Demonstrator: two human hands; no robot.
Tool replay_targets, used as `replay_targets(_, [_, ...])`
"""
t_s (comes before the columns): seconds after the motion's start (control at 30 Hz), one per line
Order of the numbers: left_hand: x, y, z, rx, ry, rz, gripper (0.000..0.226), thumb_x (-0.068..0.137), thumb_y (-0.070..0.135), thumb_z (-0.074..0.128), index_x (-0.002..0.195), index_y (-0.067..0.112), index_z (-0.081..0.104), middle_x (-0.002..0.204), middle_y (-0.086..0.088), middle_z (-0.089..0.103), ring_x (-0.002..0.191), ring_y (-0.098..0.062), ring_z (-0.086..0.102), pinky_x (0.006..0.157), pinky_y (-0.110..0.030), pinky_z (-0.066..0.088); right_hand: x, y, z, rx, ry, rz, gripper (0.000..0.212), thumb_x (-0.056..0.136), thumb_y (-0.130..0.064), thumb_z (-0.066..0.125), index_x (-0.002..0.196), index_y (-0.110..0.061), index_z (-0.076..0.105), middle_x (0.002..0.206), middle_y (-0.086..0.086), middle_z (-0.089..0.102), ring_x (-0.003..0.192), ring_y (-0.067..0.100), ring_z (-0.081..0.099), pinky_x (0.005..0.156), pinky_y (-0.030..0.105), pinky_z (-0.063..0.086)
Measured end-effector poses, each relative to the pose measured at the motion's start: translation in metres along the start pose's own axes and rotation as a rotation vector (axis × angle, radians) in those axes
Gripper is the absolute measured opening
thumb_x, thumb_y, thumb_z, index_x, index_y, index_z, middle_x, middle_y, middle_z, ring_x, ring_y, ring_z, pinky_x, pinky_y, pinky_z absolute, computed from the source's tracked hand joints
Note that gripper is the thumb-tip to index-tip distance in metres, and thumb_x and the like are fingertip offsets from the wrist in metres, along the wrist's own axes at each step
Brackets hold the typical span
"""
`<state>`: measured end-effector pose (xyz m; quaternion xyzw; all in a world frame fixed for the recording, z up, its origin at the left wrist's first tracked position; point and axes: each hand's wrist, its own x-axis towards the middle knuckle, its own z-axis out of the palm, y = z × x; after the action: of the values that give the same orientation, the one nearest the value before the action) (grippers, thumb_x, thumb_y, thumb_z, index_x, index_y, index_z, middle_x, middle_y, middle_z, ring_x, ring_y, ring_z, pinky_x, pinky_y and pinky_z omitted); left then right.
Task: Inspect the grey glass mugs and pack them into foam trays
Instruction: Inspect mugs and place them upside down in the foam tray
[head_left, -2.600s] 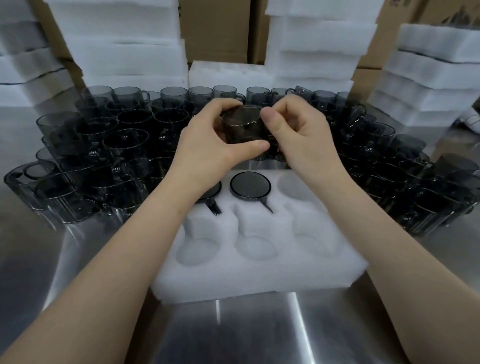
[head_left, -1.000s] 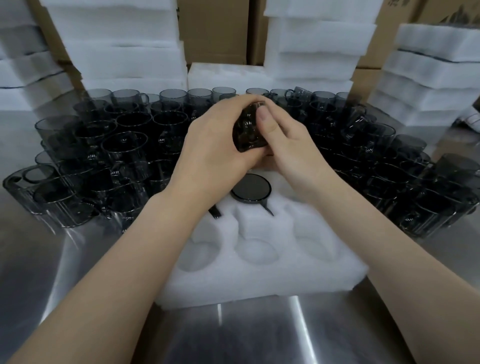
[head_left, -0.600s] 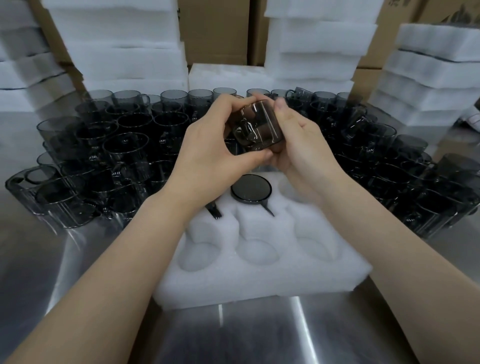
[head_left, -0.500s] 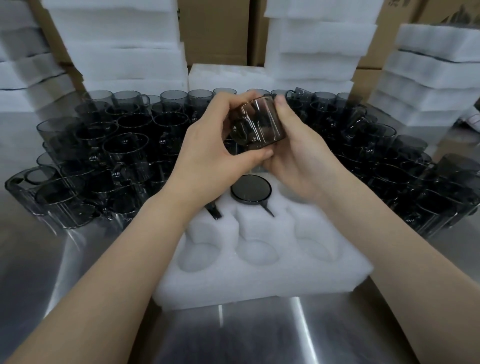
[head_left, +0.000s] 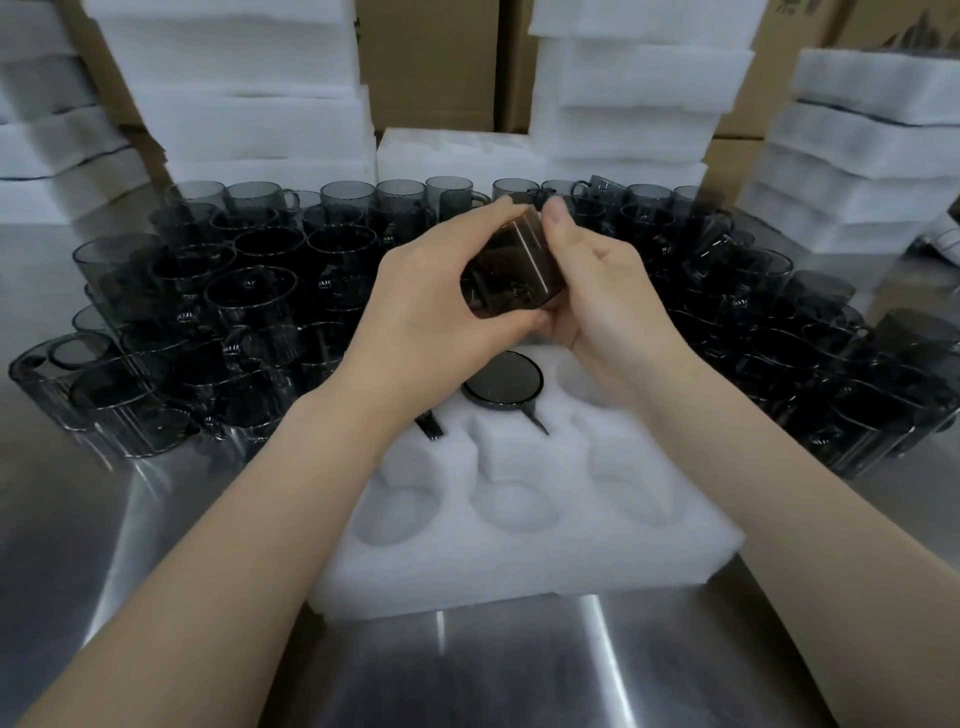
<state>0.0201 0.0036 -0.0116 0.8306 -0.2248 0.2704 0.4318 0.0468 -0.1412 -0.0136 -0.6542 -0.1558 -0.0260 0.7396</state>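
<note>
Both hands hold one grey glass mug (head_left: 511, 273) tilted on its side above the white foam tray (head_left: 524, 566). My left hand (head_left: 431, 312) grips it from the left and below; my right hand (head_left: 602, 306) curls round its right side, a finger along the top edge. A packed mug (head_left: 502, 384) sits in the tray's back middle pocket, handle pointing toward me. Another mug's handle (head_left: 430, 427) shows in the back left pocket, its body hidden under my left wrist. The three front pockets hold nothing.
Several loose grey mugs (head_left: 249, 306) crowd the steel table (head_left: 467, 675) left, behind and right (head_left: 810, 364) of the tray. Stacks of white foam trays (head_left: 244, 93) and cardboard boxes (head_left: 431, 57) line the back.
The mug has been turned in both hands, from upright to lying on its side, and has now sunk slightly toward the tray. The tray and packed mugs have not moved.
</note>
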Motion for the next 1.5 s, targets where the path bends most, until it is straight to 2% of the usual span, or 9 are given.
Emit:
replay_targets(0.2, [-0.003,-0.001,-0.004,-0.086,-0.024,0.067,0.071,0.071,0.015,0.082,0.136,0.015,0.054,0.133,0.006,0.06,0.126,-0.005,0.053,0.108,-0.034,0.043,0.003,-0.006,-0.003,0.172,-0.022,0.131,0.038,0.102,-0.036,0.047,0.11,-0.006,0.069,0.108,0.023,0.07,0.093,0.036,0.068,0.067,0.042,0.06])
replay_targets(0.37, [-0.003,-0.001,-0.004,-0.149,-0.03,0.109,0.072,0.07,0.002,0.079,0.135,0.013,0.049,0.133,0.004,0.057,0.129,-0.006,0.05,0.11,-0.03,0.04,0.006,-0.002,-0.007,0.397,-0.34,0.324,0.059,0.098,-0.054,0.042,0.142,-0.015,0.047,0.14,0.019,0.054,0.118,0.035,0.061,0.086,0.048,0.056])
replay_targets(0.53, [0.0,-0.003,-0.003,-0.013,-0.051,0.087,0.075,0.072,0.004,0.075,0.141,0.017,0.047,0.14,0.004,0.053,0.136,-0.011,0.044,0.11,-0.021,0.036,0.008,0.001,-0.007,0.417,-0.283,0.286,0.053,0.098,-0.046,0.048,0.134,-0.007,0.053,0.125,0.021,0.062,0.106,0.033,0.066,0.082,0.043,0.058])
replay_targets(0.73, [0.001,-0.005,-0.001,0.085,-0.076,0.039,0.088,0.067,0.026,0.086,0.144,0.023,0.043,0.131,0.019,0.047,0.121,0.007,0.041,0.1,0.001,0.026,0.004,0.003,-0.004,0.411,-0.328,0.156,0.025,0.095,-0.019,0.054,0.11,-0.002,0.064,0.103,0.013,0.071,0.098,0.023,0.069,0.089,0.036,0.055])
replay_targets(0.87, [0.0,-0.003,0.0,0.062,-0.017,0.05,0.077,0.072,0.023,0.082,0.142,0.022,0.048,0.126,0.017,0.056,0.117,0.01,0.046,0.096,0.001,0.03,0.003,0.002,-0.002,0.306,-0.296,0.134,0.041,0.098,-0.032,0.051,0.122,0.0,0.059,0.112,0.016,0.067,0.103,0.025,0.067,0.086,0.038,0.057])
replay_targets(1.03, [-0.002,-0.002,0.0,0.026,-0.022,0.099,0.072,0.076,0.013,0.077,0.141,0.016,0.048,0.127,0.019,0.053,0.116,0.016,0.045,0.096,0.0,0.031,0.001,0.0,-0.006,0.332,-0.323,0.16,0.033,0.097,-0.037,0.049,0.107,-0.015,0.072,0.105,0.008,0.071,0.098,0.023,0.069,0.078,0.037,0.058])
replay_targets(1.2, [-0.003,-0.002,0.001,0.022,-0.031,0.125,0.076,0.076,0.007,0.077,0.144,0.013,0.045,0.145,0.001,0.05,0.136,-0.007,0.043,0.111,-0.015,0.032,0.004,0.001,-0.009,0.416,-0.342,0.17,0.03,0.093,-0.035,0.054,0.109,-0.016,0.07,0.111,0.011,0.069,0.104,0.029,0.067,0.08,0.042,0.057])
replay_targets(1.37, [-0.002,-0.006,0.001,-0.007,-0.073,0.152,0.076,0.076,0.0,0.075,0.144,0.015,0.044,0.148,0.01,0.042,0.144,-0.007,0.027,0.112,-0.01,0.024,0.007,0.001,-0.012,0.46,-0.335,0.186,0.033,0.093,-0.034,0.053,0.109,-0.01,0.069,0.108,0.015,0.07,0.102,0.032,0.068,0.079,0.047,0.058])
replay_targets(1.5, [-0.003,-0.006,0.001,-0.02,-0.112,0.149,0.072,0.079,0.003,0.073,0.139,0.028,0.043,0.15,0.008,0.042,0.148,-0.014,0.022,0.118,-0.021,0.022,0.009,0.002,-0.013,0.428,-0.253,0.154,0.028,0.096,-0.028,0.052,0.111,-0.009,0.066,0.106,0.014,0.069,0.098,0.032,0.068,0.074,0.051,0.059])
